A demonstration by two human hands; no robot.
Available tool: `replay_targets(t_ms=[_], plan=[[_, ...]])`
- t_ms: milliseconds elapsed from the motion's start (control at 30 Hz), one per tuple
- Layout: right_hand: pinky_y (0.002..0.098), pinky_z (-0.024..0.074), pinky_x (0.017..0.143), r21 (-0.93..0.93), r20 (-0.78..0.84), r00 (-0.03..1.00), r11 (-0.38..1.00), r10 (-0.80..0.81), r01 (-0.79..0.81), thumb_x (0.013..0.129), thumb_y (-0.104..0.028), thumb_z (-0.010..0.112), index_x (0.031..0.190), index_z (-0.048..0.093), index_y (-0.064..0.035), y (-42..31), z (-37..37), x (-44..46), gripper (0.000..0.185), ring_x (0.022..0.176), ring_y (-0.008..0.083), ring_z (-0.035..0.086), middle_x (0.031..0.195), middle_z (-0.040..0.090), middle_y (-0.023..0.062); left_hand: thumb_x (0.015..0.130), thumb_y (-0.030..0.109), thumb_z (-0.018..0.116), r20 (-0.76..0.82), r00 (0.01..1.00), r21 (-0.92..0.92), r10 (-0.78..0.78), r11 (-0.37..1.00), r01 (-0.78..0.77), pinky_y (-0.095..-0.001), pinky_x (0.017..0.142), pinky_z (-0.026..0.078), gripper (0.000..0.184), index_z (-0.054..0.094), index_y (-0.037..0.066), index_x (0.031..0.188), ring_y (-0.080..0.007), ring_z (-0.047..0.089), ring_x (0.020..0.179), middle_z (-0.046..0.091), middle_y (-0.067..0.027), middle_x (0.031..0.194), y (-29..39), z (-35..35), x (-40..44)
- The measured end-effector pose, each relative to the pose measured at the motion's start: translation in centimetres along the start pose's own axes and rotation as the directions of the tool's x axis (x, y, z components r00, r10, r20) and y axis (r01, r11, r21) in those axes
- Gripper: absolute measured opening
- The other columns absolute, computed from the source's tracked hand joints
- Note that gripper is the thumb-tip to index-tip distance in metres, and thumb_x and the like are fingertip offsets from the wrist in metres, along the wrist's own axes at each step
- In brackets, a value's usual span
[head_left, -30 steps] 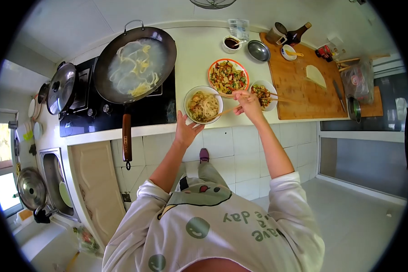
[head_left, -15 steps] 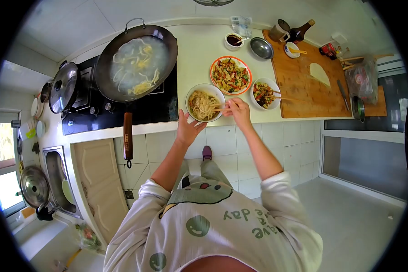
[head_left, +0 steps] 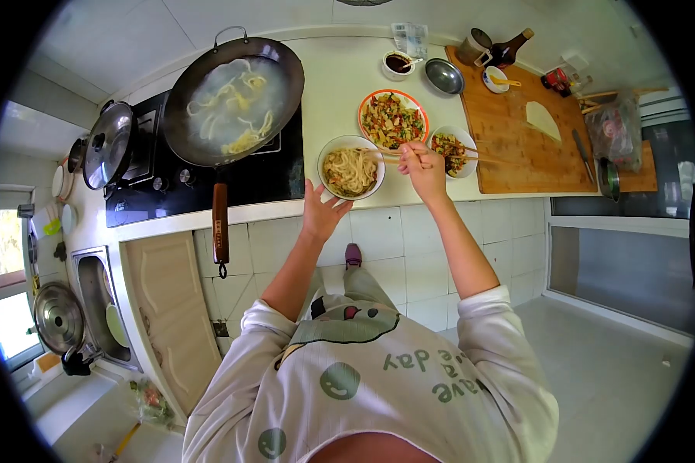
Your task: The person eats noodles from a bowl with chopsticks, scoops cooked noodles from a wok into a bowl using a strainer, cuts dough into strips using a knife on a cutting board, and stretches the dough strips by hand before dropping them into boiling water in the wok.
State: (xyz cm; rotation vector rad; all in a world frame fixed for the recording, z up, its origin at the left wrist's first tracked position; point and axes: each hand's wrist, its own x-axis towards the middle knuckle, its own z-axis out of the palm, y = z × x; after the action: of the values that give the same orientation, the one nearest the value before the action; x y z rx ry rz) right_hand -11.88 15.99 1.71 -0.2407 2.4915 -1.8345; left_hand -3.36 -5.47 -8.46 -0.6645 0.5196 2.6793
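A white bowl (head_left: 378, 185) of noodles (head_left: 349, 171) mixed with chopped bits stands near the counter's front edge. My left hand (head_left: 324, 212) cups its near left side, thumb and spread fingers against the outside. My right hand (head_left: 425, 174) is closed around a pair of chopsticks (head_left: 391, 157); their tips reach over the bowl's right rim. Just behind this hand sits a second white bowl (head_left: 469, 137) holding chopped vegetables, with wooden sticks resting in it. An orange-rimmed plate (head_left: 422, 110) of chopped, mixed food lies beyond the noodle bowl.
At left, a large wok (head_left: 179, 127) with noodles in cloudy water sits on the black stove (head_left: 262, 185), its handle (head_left: 221, 224) jutting past the counter edge. A sauce bowl (head_left: 394, 75) and metal bowl (head_left: 445, 76) stand behind. The cutting board (head_left: 510, 127) bears dough (head_left: 543, 119) and a knife (head_left: 582, 150).
My right hand has moved right with the chopsticks, drawing their tips from the noodles to the bowl's right rim. My left hand stays at the bowl. The view has shifted slightly.
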Motion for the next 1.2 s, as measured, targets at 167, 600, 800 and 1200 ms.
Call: replay_targets(t_ms=[167,600,800,1200], plan=[[0.0211,0.0500,0.053,-0.115,-0.028,0.997,0.991,-0.071,0.067,0.092,-0.013,0.054,0.093,0.063,0.0013,3.5,2.7,-1.0,0.017,0.059,0.0100,0.060,0.074,0.063,0.0067,0.086,0.068,0.037,-0.022,1.000,-0.009,0.005,1.000,-0.005,-0.0521,0.106,0.029,0.085,0.008,0.013,0.145,-0.0476,0.030,0.127,0.015,-0.0289,0.143,0.0,0.9,0.1],[0.0236,0.0510,0.053,-0.184,-0.059,0.998,0.982,0.033,-0.043,0.090,-0.014,0.057,0.093,0.062,0.0014,-5.2,-0.2,-1.5,0.017,0.055,0.0123,0.060,0.074,0.063,0.0058,0.087,0.064,0.039,0.023,1.000,-0.118,-0.006,0.993,0.009,-0.0521,0.107,0.029,0.084,0.005,0.014,0.145,-0.0455,0.025,0.131,0.012,-0.0289,0.142,-0.9,0.9,0.4],[0.0265,0.0525,0.049,0.289,-0.229,0.902,0.911,0.365,-0.295,0.091,-0.015,0.053,0.091,0.060,0.0039,2.5,0.3,-3.5,0.020,0.054,0.0181,0.062,0.072,0.058,0.0094,0.087,0.065,0.040,-0.041,0.999,-0.032,-0.008,0.999,0.007,-0.0518,0.107,0.029,0.084,0.001,0.019,0.145,-0.0461,0.028,0.129,0.009,-0.0287,0.144,-1.1,1.9,0.2],[0.0285,0.0506,0.054,-0.293,0.202,0.974,0.943,-0.101,0.159,0.090,-0.017,0.053,0.094,0.061,-0.0007,-1.5,1.7,-0.4,0.019,0.059,0.0177,0.062,0.079,0.065,0.0064,0.090,0.062,0.034,-0.006,1.000,-0.082,0.026,0.996,-0.026,-0.0516,0.107,0.031,0.076,0.011,0.013,0.143,-0.0431,0.029,0.130,0.019,-0.0238,0.144,-1.0,2.1,0.2]])
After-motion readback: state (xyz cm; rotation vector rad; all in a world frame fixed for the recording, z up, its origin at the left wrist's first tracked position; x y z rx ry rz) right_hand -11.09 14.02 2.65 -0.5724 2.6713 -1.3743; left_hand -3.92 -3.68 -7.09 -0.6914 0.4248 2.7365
